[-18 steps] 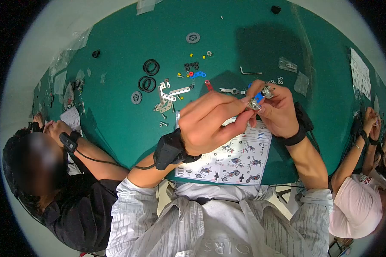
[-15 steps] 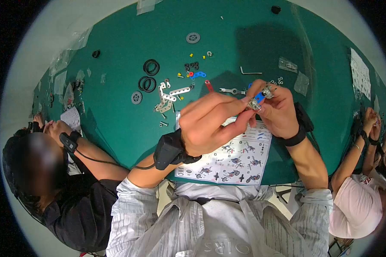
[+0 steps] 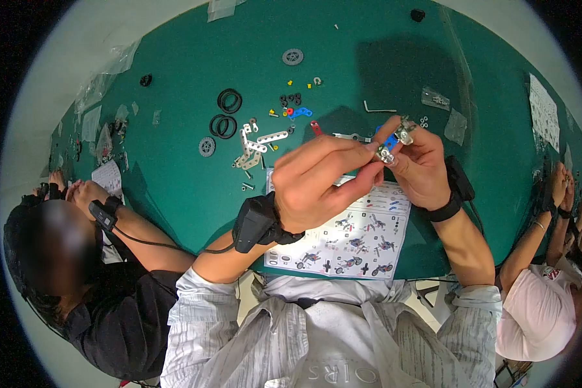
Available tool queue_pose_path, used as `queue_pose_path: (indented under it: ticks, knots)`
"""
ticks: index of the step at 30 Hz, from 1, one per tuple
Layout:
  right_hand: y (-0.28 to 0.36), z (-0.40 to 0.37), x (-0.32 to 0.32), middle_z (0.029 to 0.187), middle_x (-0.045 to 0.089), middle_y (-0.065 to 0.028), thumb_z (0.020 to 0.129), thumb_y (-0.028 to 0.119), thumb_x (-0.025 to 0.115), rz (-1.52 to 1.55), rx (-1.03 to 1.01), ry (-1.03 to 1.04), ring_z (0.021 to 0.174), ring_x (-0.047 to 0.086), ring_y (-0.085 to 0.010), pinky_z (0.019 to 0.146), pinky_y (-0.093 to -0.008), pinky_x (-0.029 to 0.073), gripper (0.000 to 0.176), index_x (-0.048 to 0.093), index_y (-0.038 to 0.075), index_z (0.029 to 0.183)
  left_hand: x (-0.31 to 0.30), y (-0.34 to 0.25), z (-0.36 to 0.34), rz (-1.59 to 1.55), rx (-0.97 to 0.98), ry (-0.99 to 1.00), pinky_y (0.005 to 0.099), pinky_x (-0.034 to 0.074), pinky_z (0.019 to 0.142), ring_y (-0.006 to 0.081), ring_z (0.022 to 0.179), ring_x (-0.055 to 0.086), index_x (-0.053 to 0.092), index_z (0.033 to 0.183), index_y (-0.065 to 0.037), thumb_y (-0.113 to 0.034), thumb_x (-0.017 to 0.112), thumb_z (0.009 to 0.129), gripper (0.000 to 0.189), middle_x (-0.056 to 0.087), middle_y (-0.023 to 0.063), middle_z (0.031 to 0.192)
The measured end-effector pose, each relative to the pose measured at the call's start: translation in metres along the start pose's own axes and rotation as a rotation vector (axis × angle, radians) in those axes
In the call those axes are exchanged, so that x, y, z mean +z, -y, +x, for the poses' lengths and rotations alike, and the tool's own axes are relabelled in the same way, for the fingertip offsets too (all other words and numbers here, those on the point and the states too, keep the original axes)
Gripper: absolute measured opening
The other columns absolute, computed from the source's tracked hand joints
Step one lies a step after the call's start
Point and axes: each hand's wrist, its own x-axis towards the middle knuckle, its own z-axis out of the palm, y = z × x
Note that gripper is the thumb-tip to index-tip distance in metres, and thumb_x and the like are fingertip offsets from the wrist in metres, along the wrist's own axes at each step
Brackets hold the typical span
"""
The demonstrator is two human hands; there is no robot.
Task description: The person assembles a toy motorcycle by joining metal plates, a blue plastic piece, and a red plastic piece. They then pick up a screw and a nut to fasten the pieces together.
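Observation:
My left hand [image 3: 323, 184] reaches in from the left, its thumb and index finger pinched on the near end of a small assembly of blue and silver metal parts [image 3: 392, 141]. From the other side my right hand [image 3: 423, 165] grips the same piece, fingers curled behind it and thumb near its lower end. The exact joint between the fingertips is partly hidden. Beneath both hands lies a printed instruction sheet [image 3: 355, 242] with pictures of a model. Just beyond the fingers are a flat metal wrench [image 3: 350, 137] and a red strip [image 3: 315, 128].
Left of my hands lie silver perforated strips [image 3: 271, 137], black rubber rings [image 3: 223, 126] and a grey wheel [image 3: 207, 147]. Farther off are another grey wheel [image 3: 292, 57], a blue link [image 3: 301, 112], a hex key [image 3: 378, 108] and plastic bags [image 3: 456, 126]. People sit on both sides.
The held assembly has tilted slightly between my fingers. Both hands keep their grip and almost the same place; the whole view has shifted very little.

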Motion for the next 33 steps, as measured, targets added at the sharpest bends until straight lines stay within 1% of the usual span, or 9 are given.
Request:
queue_pose_path:
  ticks: [2, 8, 14, 17, 23, 26, 33]
  knots:
    - [-0.0004, 0.0027, -0.0006, 0.106, 0.063, -0.0124, 0.095, 0.013, 0.069, -0.038, -0.044, 0.034, 0.083, 0.066, -0.0173, 0.069, -0.03, 0.059, 0.016, 0.065, -0.002, 0.099, -0.0007, -0.0014, -0.0008, -0.005, -0.002, 0.012, 0.0316, 0.057, 0.062, 0.024, 0.074, 0.072, 0.073, 0.091, -0.002, -0.003, 0.088, 0.067, 0.028, 0.071, 0.0093, 0.088]
    - [-0.0053, 0.0026, -0.002, 0.109, 0.062, -0.0116, 0.096, 0.013, 0.068, 0.0, -0.077, 0.044, 0.085, 0.065, -0.0168, 0.07, -0.0303, 0.059, 0.016, 0.066, -0.002, 0.1, -0.0005, -0.0015, -0.0013, -0.007, 0.015, 0.012, 0.0319, 0.057, 0.063, 0.0241, 0.075, 0.072, 0.073, 0.093, -0.001, -0.003, 0.088, 0.067, 0.029, 0.071, 0.0096, 0.089]
    - [-0.0012, 0.0038, -0.0004, 0.108, 0.061, -0.0103, 0.097, 0.014, 0.067, 0.009, -0.048, 0.074, 0.085, 0.065, -0.0155, 0.072, -0.0292, 0.058, 0.019, 0.065, -0.002, 0.107, -0.0026, -0.0025, 0.0015, 0.007, 0.055, 0.03, 0.0325, 0.057, 0.063, 0.0249, 0.075, 0.071, 0.073, 0.094, 0.0, -0.003, 0.087, 0.068, 0.029, 0.071, 0.0107, 0.09]
    - [-0.0025, 0.0033, -0.0021, 0.108, 0.061, -0.0099, 0.097, 0.014, 0.066, 0.008, -0.047, 0.084, 0.085, 0.064, -0.0153, 0.073, -0.0294, 0.058, 0.02, 0.064, -0.002, 0.109, -0.0017, -0.0018, -0.0002, -0.003, 0.039, 0.025, 0.0328, 0.057, 0.063, 0.0251, 0.075, 0.071, 0.073, 0.094, 0.0, -0.002, 0.087, 0.068, 0.03, 0.071, 0.0109, 0.09]
    - [-0.0007, 0.0042, -0.0032, 0.108, 0.06, -0.0103, 0.098, 0.014, 0.065, -0.012, -0.049, 0.119, 0.085, 0.064, -0.0158, 0.073, -0.0302, 0.058, 0.018, 0.064, -0.002, 0.108, -0.0023, -0.0009, -0.0012, -0.011, 0.036, 0.031, 0.0329, 0.057, 0.064, 0.0252, 0.077, 0.071, 0.073, 0.095, 0.0, -0.002, 0.087, 0.068, 0.031, 0.071, 0.0107, 0.091]
    - [-0.0003, 0.0019, -0.0009, 0.108, 0.06, -0.0105, 0.098, 0.014, 0.065, 0.047, 0.007, 0.104, 0.085, 0.064, -0.0163, 0.073, -0.0309, 0.058, 0.018, 0.063, -0.002, 0.107, -0.0028, 0.0027, -0.0003, -0.026, 0.054, 0.027, 0.0327, 0.058, 0.065, 0.0253, 0.078, 0.072, 0.073, 0.096, -0.001, -0.003, 0.087, 0.068, 0.032, 0.071, 0.0108, 0.093]
    - [-0.0016, 0.0026, -0.0017, 0.109, 0.06, -0.0112, 0.098, 0.014, 0.064, 0.019, -0.025, 0.116, 0.084, 0.065, -0.0174, 0.072, -0.0314, 0.058, 0.019, 0.063, -0.002, 0.107, -0.0054, -0.0005, 0.002, -0.022, 0.028, 0.047, 0.0326, 0.058, 0.066, 0.0257, 0.08, 0.072, 0.073, 0.096, -0.001, -0.003, 0.087, 0.067, 0.032, 0.071, 0.0113, 0.095]
